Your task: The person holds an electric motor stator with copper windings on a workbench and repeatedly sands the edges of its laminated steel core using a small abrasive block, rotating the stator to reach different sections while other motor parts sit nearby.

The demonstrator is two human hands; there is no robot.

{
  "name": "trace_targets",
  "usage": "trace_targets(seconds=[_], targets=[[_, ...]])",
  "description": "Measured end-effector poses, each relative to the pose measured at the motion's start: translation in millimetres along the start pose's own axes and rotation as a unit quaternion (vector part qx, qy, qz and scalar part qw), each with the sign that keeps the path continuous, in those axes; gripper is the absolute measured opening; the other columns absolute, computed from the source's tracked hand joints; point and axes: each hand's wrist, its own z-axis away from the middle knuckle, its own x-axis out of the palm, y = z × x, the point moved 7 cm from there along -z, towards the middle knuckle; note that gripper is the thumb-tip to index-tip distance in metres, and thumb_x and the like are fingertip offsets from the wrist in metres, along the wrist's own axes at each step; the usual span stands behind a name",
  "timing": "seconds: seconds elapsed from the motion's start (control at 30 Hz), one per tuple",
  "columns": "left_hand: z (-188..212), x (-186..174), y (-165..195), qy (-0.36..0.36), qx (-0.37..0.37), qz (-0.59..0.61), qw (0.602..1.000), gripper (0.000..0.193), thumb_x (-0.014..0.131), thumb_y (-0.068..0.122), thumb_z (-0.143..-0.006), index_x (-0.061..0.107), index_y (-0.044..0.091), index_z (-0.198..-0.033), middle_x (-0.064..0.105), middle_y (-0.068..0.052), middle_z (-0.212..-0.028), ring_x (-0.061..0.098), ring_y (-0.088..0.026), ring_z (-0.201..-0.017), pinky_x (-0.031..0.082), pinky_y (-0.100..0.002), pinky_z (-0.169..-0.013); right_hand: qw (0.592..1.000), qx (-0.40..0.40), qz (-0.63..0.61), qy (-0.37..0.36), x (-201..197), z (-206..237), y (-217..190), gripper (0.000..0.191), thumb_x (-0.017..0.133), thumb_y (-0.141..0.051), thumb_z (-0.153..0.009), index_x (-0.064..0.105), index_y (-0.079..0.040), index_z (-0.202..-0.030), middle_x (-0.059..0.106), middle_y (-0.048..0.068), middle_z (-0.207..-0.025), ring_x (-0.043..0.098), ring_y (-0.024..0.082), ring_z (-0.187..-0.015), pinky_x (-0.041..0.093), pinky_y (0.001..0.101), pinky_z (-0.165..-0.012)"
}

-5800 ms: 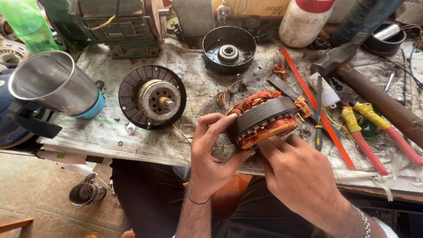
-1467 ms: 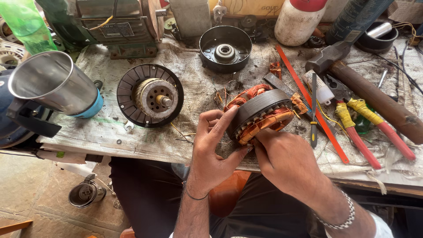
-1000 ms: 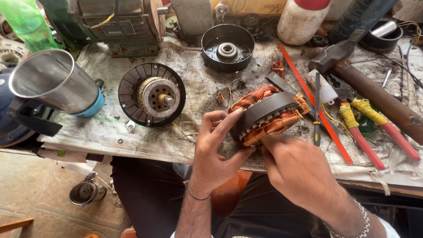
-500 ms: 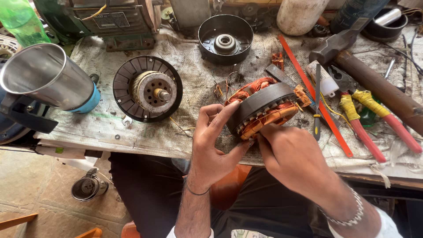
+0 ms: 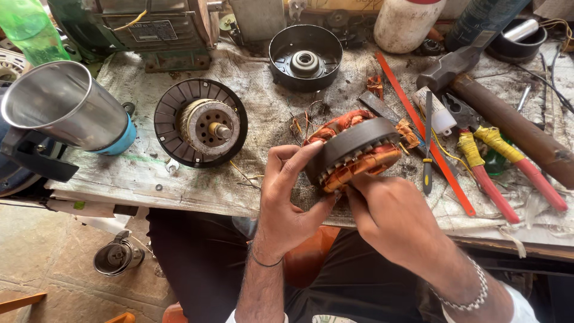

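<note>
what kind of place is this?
Likely a small motor repair bench: both hands hold a copper-wound stator, a fan rotor lies on the worn bench, with pliers and a hammer nearby.

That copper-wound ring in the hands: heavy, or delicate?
The wound ring probably feels heavy for its size: a dark metal band packed with copper coils. Both the left hand and right hand support it. Its loose wire ends look easily snagged.

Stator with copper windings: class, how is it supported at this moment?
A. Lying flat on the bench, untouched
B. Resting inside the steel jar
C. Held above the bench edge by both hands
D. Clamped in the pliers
C: the left hand and right hand both grip the stator, lifted over the bench edge.
</note>
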Motion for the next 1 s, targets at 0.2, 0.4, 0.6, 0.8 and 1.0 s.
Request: trace_targets(seconds=[0.2,0.4,0.6,0.8,1.0], targets=[[0,0,1,-0.005,0.006,0.005,1.0,0.075,0.081,0.002,-0.072,0.058,0.013,-0.143,0.055,-0.009,-0.126,0.062,-0.024,-0.12,0.056,-0.038,-0.106,0.999,-0.009,-0.019,-0.027,-2,1,-4,0.023,0.06,-0.01,-0.08,0.069,-0.005,-0.101,0.071,0.022,-0.071,0.069,0.042,-0.071,0.052,0.0541,-0.066],[0,-1,0,0.0,0.005,-0.002,1.0,0.077,0.082,0.002,-0.072,0.057,0.013,-0.144,0.055,-0.009,-0.126,0.061,-0.023,-0.121,0.055,-0.039,-0.106,0.992,0.088,0.014,-0.092,9,-1,10,0.019,0.064,-0.02,-0.086,0.068,-0.007,-0.099,0.073,0.019,-0.071,0.073,0.036,-0.067,0.058,0.0456,-0.069],[0,1,-2,-0.005,-0.009,0.015,1.0,0.077,0.082,0.001,-0.074,0.057,0.013,-0.145,0.054,-0.008,-0.127,0.062,-0.022,-0.122,0.058,-0.038,-0.107,0.994,-0.068,-0.022,-0.088,2,2,-2,0.048,0.075,-0.018,-0.07,0.067,-0.001,-0.115,0.074,0.022,-0.091,0.072,0.041,-0.084,0.056,0.0482,-0.074],[0,0,-2,-0.004,-0.008,0.003,1.0,0.077,0.083,0.002,-0.073,0.057,0.013,-0.145,0.054,-0.008,-0.126,0.061,-0.022,-0.12,0.057,-0.038,-0.105,0.987,-0.137,0.007,-0.088,4,9,-4,0.06,0.079,-0.025,-0.076,0.061,0.001,-0.126,0.071,0.021,-0.114,0.066,0.042,-0.105,0.052,0.0481,-0.088],[0,2,-3,-0.008,-0.007,0.002,1.0,0.077,0.085,0.003,-0.073,0.057,0.014,-0.144,0.054,-0.008,-0.126,0.06,-0.022,-0.12,0.056,-0.038,-0.104,0.991,-0.095,0.081,-0.054,4,4,-5,0.037,0.07,-0.014,-0.08,0.066,-0.004,-0.115,0.073,0.017,-0.094,0.069,0.037,-0.092,0.055,0.0479,-0.08]])
